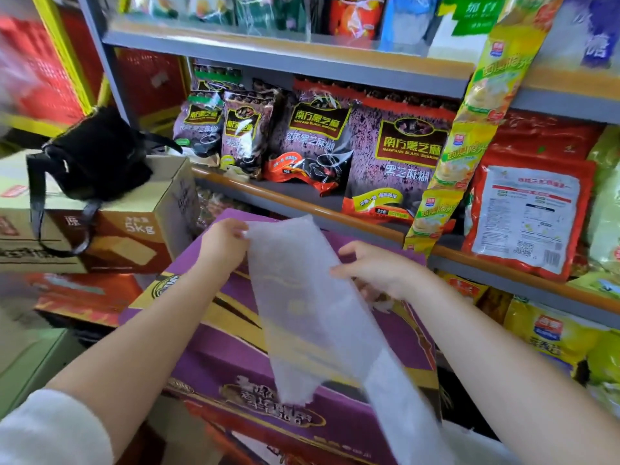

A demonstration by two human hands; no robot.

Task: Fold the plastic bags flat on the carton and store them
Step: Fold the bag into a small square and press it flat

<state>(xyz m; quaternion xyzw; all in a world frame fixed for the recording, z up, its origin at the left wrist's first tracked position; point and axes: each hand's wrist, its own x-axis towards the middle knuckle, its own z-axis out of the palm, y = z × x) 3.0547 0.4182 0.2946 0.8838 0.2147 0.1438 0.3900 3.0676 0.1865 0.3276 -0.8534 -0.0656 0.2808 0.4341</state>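
Observation:
A long translucent white plastic bag (302, 297) hangs in the air above a purple and gold carton (208, 360). My left hand (223, 241) pinches the bag's top left corner. My right hand (372, 268) grips the bag's right edge lower down, with fingers wrapped behind the plastic. The bag is folded into a narrow strip and slants down toward the lower right, where its tail (412, 427) trails off, blurred. The carton's top lies flat under the bag, partly hidden by it and by my forearms.
Grey shelves (302, 193) with dark sesame-paste packets stand just behind the carton. A yellow-green sachet strip (469, 129) hangs at the right. A black pouch (97, 156) rests on a brown 5 kg box (134, 226) at the left. Red cartons (84, 297) lie below it.

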